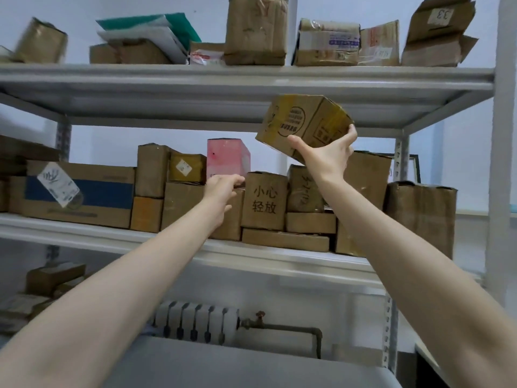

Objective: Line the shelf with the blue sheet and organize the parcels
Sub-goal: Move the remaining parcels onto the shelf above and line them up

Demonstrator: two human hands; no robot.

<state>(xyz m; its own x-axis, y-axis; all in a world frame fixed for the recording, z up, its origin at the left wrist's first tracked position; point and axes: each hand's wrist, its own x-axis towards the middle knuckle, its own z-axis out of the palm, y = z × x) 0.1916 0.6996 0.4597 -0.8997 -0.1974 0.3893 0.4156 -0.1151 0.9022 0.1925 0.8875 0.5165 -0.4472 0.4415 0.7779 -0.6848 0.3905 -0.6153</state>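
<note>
My right hand point(326, 154) grips a brown cardboard parcel point(302, 120) with yellow tape from below and holds it tilted in the air, above the middle shelf's boxes. My left hand point(222, 187) reaches to the base of an upright pink box point(228, 156) and its fingers touch a brown parcel point(229, 217) under it. The middle shelf point(112, 236) carries a packed row of brown parcels, among them one with black printed characters point(264, 200). No blue sheet is in view.
The top shelf point(223, 77) bears more parcels and a green and white mailer point(156, 29). A large blue-striped carton point(81, 191) sits at the left. White uprights point(500, 163) frame the right side. A radiator point(195, 323) and pipe are below.
</note>
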